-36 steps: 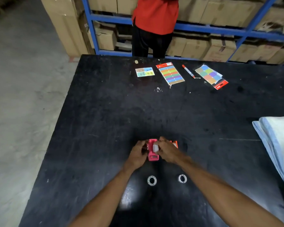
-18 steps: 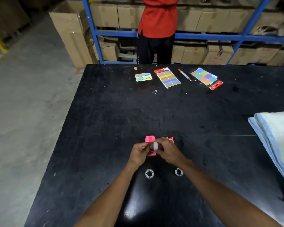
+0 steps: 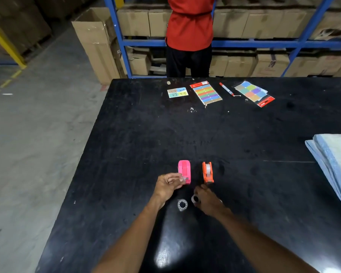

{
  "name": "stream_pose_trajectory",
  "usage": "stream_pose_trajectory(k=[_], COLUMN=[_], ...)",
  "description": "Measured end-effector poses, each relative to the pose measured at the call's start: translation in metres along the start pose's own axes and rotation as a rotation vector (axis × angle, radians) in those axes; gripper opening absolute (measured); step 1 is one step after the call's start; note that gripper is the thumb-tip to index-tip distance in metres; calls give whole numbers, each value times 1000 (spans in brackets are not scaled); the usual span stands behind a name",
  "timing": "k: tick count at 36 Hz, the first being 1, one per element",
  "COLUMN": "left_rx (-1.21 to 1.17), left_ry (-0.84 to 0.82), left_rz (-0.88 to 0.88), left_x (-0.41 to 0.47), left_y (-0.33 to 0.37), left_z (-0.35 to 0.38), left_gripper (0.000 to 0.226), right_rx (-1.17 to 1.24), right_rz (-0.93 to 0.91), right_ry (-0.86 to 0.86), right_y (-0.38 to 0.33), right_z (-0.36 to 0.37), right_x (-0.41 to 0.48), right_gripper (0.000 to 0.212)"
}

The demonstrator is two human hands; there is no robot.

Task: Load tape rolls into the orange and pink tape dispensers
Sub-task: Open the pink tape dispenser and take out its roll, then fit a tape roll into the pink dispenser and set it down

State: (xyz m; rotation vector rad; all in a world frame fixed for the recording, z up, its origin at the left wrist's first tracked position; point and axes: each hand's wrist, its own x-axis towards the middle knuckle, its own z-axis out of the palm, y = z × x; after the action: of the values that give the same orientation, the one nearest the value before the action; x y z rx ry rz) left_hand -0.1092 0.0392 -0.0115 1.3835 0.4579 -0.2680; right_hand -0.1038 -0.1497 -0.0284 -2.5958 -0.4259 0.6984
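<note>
A pink tape dispenser [image 3: 184,171] stands on the black table [image 3: 142,138]. My left hand [image 3: 168,185] pinches its near end, at the cutter, with thumb and fingers. To its right stands an orange tape dispenser [image 3: 207,172] with a clear tape roll visible inside it. My right hand [image 3: 206,200] has pulled back toward me and holds a small tape roll [image 3: 195,199] at its fingertips. Another clear tape roll [image 3: 182,204] lies flat on the table between my wrists.
At the table's far edge lie a small colour card [image 3: 177,92], a pack of coloured strips [image 3: 206,93], a red marker [image 3: 226,89] and a pack of coloured squares [image 3: 253,92]. Folded blue cloth [image 3: 335,160] lies at the right. A person in red [image 3: 189,34] stands at blue shelves with cardboard boxes.
My hands have come apart. The right hand left the pink dispenser and drew back toward me with a tape roll; the left stayed on the dispenser. The orange dispenser is now uncovered.
</note>
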Motion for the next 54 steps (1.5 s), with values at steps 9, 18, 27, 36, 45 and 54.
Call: stream_pose_trajectory(k=[9,18,27,36,45,54], left_rx=[12,-10,11,-35,-40,-51], left_ry=[23,69,115,118,11,8], left_rz=[-3,-37,-72,-94,-67,-41], left_x=[-1,4,5,1,-2,-9], left_y=[-5,-8,-13,-7,8,13], left_z=[-8,-23,-32,-43,-14,-9], left_gripper=[14,13,21,21,15,9], right_rx=[-154,-313,-425,33,507,601], right_rz=[35,-8,-132,-70,-187,-219], right_ry=[-29,22,-17,199,152,132], right_y=[-4,3,-22,-31,-32,-29], right_z=[20,24,40,15,-38,-48], right_x=[0,7,19,24,29,24], right_gripper=[54,79,76,28,39,39])
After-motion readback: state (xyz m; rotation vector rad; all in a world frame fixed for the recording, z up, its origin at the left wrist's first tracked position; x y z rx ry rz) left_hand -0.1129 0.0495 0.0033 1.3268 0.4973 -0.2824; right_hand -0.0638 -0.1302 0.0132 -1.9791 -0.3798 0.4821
